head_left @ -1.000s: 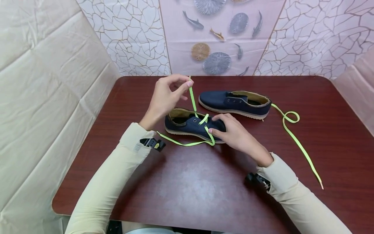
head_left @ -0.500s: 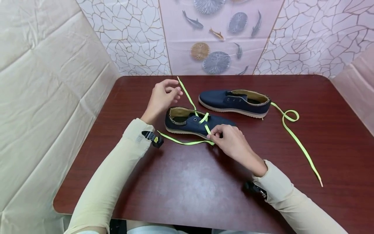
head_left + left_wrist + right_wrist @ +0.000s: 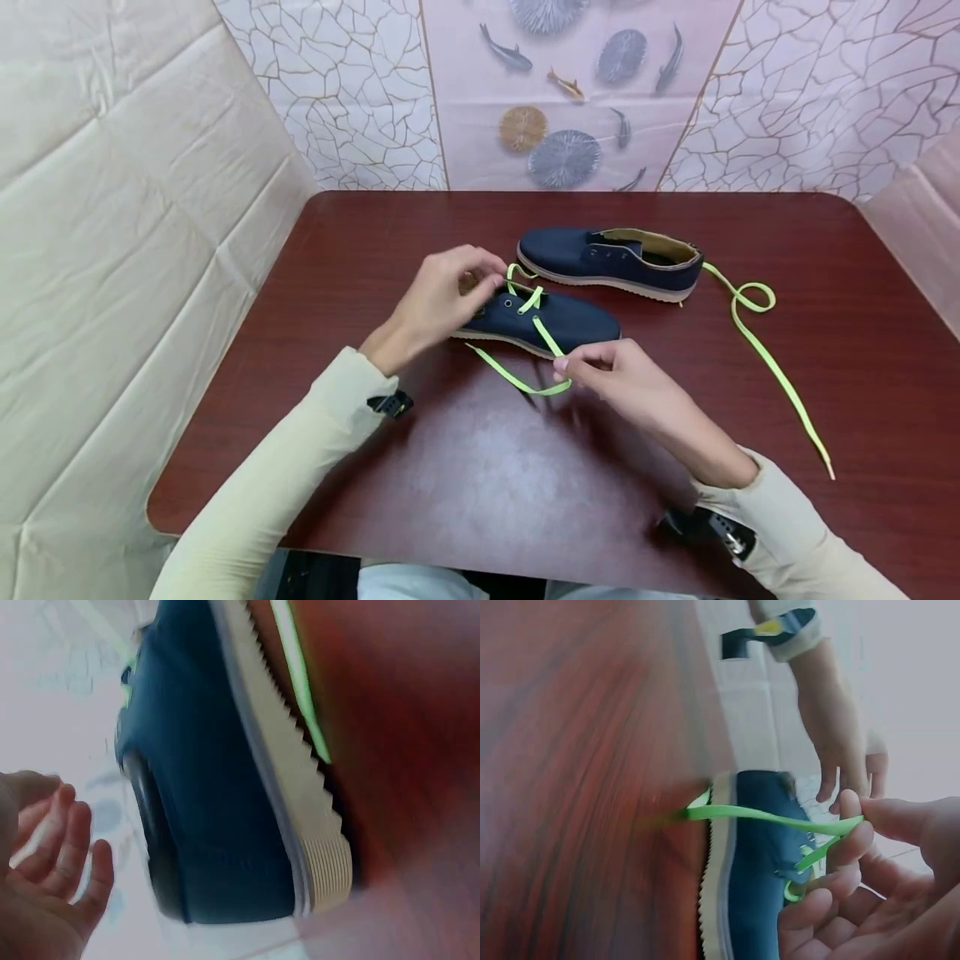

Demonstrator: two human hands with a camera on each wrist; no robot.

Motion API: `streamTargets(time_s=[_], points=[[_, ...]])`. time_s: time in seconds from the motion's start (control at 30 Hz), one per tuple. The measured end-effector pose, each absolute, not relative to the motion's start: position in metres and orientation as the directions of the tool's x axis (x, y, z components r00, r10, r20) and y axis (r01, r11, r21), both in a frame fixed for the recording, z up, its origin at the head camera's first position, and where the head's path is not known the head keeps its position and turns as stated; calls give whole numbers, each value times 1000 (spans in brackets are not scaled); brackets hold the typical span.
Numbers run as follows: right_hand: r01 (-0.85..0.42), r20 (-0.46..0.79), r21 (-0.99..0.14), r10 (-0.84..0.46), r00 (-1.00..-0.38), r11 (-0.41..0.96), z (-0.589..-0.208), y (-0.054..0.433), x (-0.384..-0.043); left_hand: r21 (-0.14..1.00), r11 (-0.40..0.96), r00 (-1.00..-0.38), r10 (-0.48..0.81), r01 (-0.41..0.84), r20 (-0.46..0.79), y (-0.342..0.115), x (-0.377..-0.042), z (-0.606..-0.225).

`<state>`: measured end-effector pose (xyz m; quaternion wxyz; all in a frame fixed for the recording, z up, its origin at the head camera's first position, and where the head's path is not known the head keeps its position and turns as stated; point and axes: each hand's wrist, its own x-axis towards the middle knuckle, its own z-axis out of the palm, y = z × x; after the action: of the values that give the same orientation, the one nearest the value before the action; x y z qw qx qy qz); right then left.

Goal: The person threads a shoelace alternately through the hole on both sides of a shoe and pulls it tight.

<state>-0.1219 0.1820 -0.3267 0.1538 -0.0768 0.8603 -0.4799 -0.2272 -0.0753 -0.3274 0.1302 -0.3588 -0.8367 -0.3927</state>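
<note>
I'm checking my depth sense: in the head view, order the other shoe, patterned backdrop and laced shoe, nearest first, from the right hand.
1. laced shoe, just beyond the right hand
2. other shoe, behind it
3. patterned backdrop, behind both

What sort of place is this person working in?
Probably a makeshift indoor booth or studio corner, though the wider room is out of view: a dark red tabletop, a patterned backdrop behind it and a creased pale sheet along the left.
</note>
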Motion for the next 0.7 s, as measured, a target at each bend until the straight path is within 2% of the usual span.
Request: streamTargets(time_s=[0.13,0.2,0.3,0.4,0.57,0.7], points=[[33,-196,-877,-294,-935,479,-319,185,-112,374,436,-574,656,818,490,-61,-199,-336],[16,-181,-885,-310,-933,465,-314,187,-108,300,451,-541,703,841,461,-53,-185,-339],[-14,-143,-900,-326,-935,435,-306,190,-100,262,443,-515,726,857,455,-43,-171,-344],[-44,-87,-924,-322,-943,379,-298,194,-93,266,448,-521,720,853,459,-38,-163,-348],[-163,76,-955,-325,-943,249,-294,200,-86,284,483,-561,711,828,425,-37,-157,-355],[-171,85,-952,-317,-945,253,-290,209,-82,321,507,-599,711,800,368,-37,-154,-359]])
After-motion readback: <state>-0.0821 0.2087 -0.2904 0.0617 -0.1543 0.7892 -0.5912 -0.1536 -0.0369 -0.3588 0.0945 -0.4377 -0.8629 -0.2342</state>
